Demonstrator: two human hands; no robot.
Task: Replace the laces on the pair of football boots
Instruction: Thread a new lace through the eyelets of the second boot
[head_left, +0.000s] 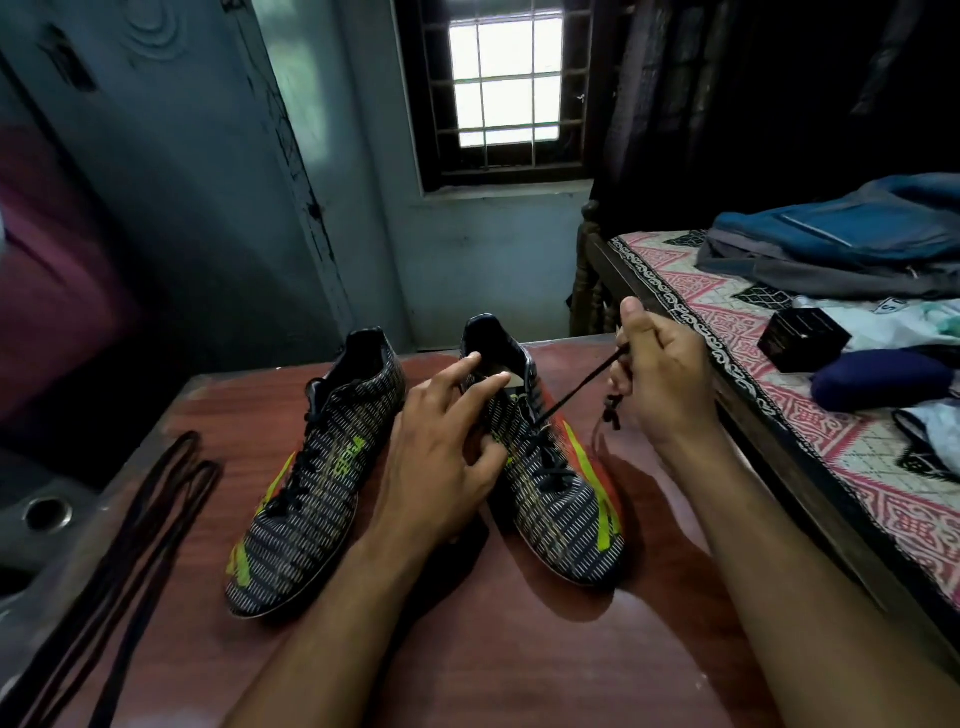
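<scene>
Unlacing the right-hand boot on a reddish-brown wooden table

Nearest, spare dark laces lying looped along the table's left edge. Mid-table, two black dotted-pattern football boots with neon-yellow streaks, side by side, toes toward the camera: left boot untouched and laced; right boot steadied by the left hand, thumb pressing its inner side, fingers loosely spread over the opening. Right hand raised beside it, fingers curled round a taut black lace running from the eyelets. Farther right, patterned bed carrying a blue backpack; barred window beyond

Reddish wooden table with two boots, spare laces.
</scene>
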